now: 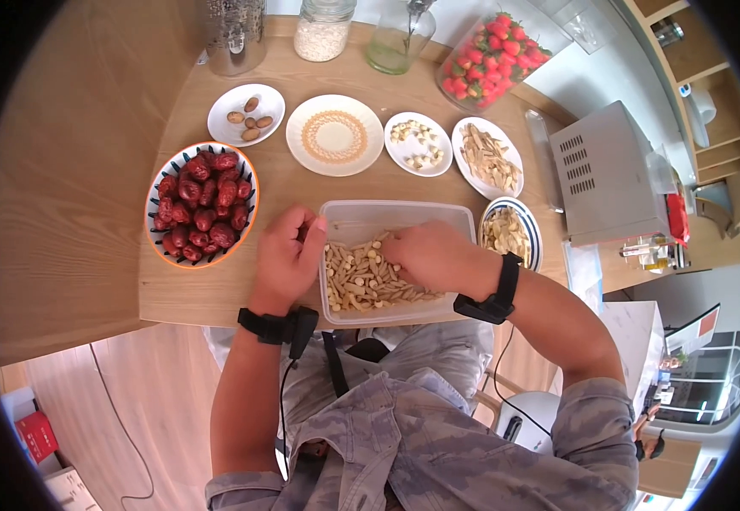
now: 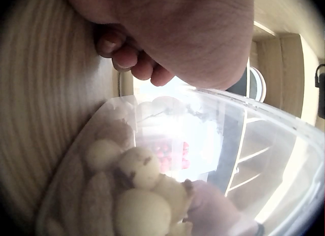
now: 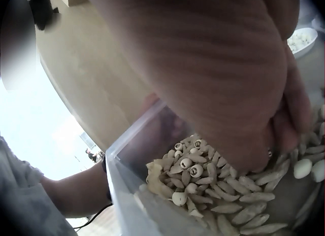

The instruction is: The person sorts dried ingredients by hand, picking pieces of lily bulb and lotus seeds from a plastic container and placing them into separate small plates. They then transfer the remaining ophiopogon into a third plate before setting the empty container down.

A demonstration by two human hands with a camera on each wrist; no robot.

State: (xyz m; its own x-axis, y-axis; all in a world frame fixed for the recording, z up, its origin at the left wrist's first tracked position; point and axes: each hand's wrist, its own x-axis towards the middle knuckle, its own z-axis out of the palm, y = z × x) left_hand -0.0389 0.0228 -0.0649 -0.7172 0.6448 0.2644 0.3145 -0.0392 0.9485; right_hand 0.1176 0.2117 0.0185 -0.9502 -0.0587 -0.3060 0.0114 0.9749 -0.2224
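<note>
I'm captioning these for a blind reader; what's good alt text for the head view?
A person's right hand digs into a clear plastic container of pale dried slices and lotus seeds, while the left hand rests at its left wall. A bowl of red dates and small plates sit around it.

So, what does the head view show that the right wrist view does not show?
Only the head view shows the bowl of red dates, the empty patterned plate, the jar of strawberries, and the left hand at the container's left wall. Only the right wrist view shows, close up, the round seeds with dark holes among the long pale pieces. Both show the clear plastic container on the wooden table, with the right hand reaching into the mix.
</note>
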